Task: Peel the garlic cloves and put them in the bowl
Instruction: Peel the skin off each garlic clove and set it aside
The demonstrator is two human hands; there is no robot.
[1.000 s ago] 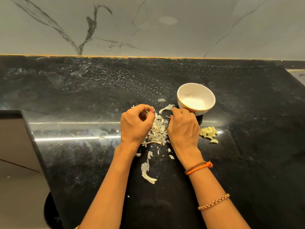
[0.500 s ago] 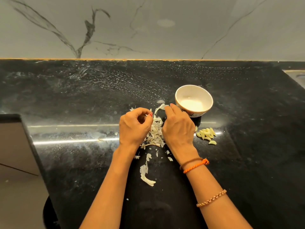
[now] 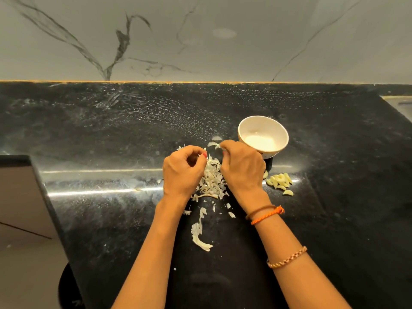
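I am working over the black surface (image 3: 111, 219), with the white bowl (image 3: 263, 121) sitting empty at the far right and a heap of papery skins (image 3: 211, 179) lying between my hands. My right hand (image 3: 243, 172) is curling over the far edge of the heap, its fingers pinching a strip of skin (image 3: 214, 144); my left hand (image 3: 184, 172) is curling narrow, fingers closing toward the thumb, though I cannot tell whether a clove is inside. Peeled cloves (image 3: 279, 181) are lying on the surface just near of the bowl, not yet in it. I judge a slow pull along the clove works best, keeping the skin in one piece.
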